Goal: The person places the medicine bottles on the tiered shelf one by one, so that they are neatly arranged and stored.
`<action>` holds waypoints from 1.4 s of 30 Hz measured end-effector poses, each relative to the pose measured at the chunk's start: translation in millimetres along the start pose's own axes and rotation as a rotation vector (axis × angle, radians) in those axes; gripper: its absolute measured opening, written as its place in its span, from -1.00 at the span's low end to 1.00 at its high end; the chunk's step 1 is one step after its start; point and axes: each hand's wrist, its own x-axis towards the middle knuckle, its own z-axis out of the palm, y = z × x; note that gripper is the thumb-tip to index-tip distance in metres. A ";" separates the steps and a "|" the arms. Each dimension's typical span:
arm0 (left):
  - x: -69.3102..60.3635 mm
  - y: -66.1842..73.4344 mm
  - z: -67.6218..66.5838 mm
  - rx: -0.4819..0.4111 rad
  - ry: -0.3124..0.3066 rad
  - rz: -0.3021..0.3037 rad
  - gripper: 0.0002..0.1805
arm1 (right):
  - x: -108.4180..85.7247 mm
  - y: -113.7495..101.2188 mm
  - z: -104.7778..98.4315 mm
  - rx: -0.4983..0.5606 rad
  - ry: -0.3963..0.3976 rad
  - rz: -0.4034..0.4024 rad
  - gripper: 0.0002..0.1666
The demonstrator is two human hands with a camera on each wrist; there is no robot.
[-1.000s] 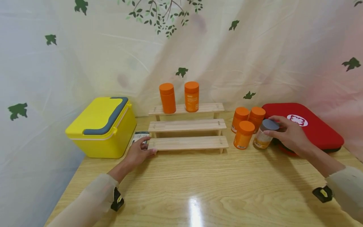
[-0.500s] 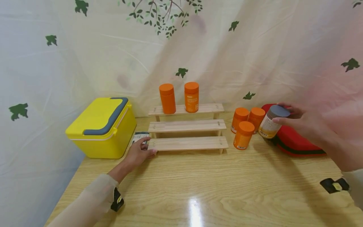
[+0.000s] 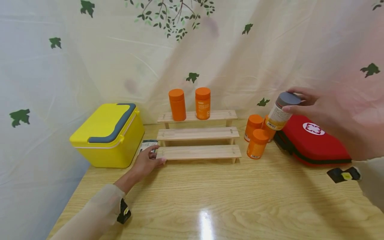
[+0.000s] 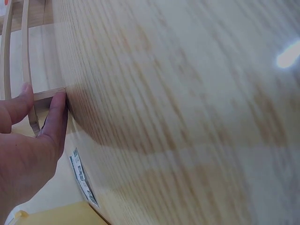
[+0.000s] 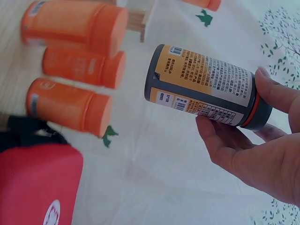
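My right hand [image 3: 325,116] holds a grey-lidded supplement bottle [image 3: 278,116] by its lid, tilted, in the air above the orange bottles. The right wrist view shows the bottle's [image 5: 199,86] dark base and yellow and white label with small print. At the left end of the three-step wooden rack [image 3: 199,152], my left hand [image 3: 146,164] grips the lowest step. In the left wrist view, thumb and fingers of the left hand [image 4: 33,147] pinch the step's corner by its leg. Two orange bottles [image 3: 202,103] stand upright on the top step.
Three orange bottles [image 3: 257,144] stand clustered right of the rack, one partly hidden by the held bottle. Beside them lies a red case [image 3: 315,143] with a white emblem. A yellow box [image 3: 105,133] stands at the left, with a printed packet [image 3: 148,144] between it and the rack.
My right hand has lifted the grey-lidded bottle off the table beside the orange bottles; it first swung right, then up and back left. The left hand has stayed on the rack.
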 end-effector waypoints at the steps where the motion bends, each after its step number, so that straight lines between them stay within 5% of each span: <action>1: -0.4 0.0 0.0 0.001 0.001 0.002 -0.32 | 2.8 -3.1 1.8 0.018 -0.007 -0.001 -0.17; 14: -1.1 0.9 -0.7 0.047 0.007 0.014 -0.32 | 42.2 -44.4 35.0 0.113 0.000 -0.050 -0.21; 42: 0.1 0.3 -1.5 -0.011 -0.001 0.010 -0.32 | 106.6 -83.3 93.4 0.274 -0.112 -0.143 -0.43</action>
